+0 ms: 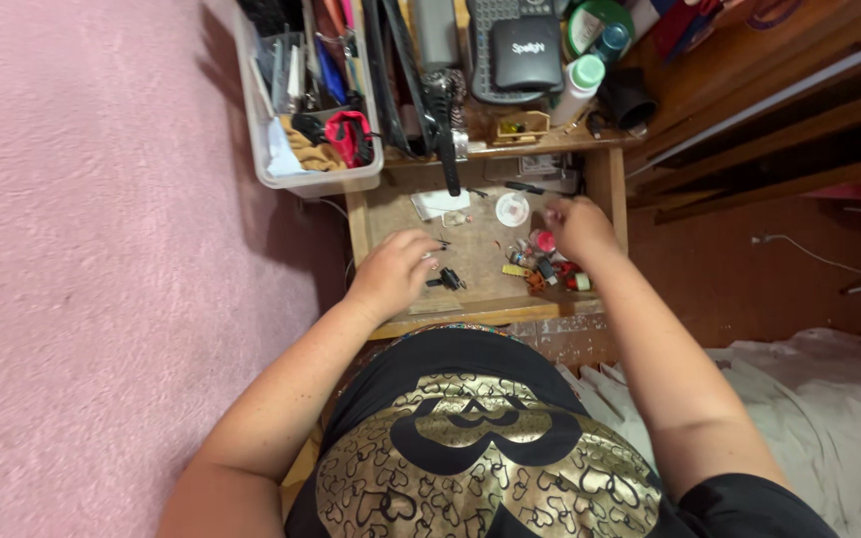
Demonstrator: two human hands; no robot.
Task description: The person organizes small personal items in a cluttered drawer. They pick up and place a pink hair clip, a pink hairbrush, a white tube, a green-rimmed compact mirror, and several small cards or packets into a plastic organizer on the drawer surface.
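My left hand [398,271] rests on the wooden pull-out shelf [480,261], fingers curled near small black parts [447,281]; what it grips, if anything, is hidden. My right hand [575,225] hovers blurred over the shelf's right side, above a cluster of small red, yellow and black components [547,271]. Its fingertips are near a small red cap [545,240]. A round white lid [512,209] lies just left of it.
A clear plastic bin [303,177] of tools stands at the upper left. The desk top above holds a grey keyboard-like device [515,48], a white bottle [578,85], a black cup [632,100] and cables. Pink wall left, white cloth [829,418] lower right.
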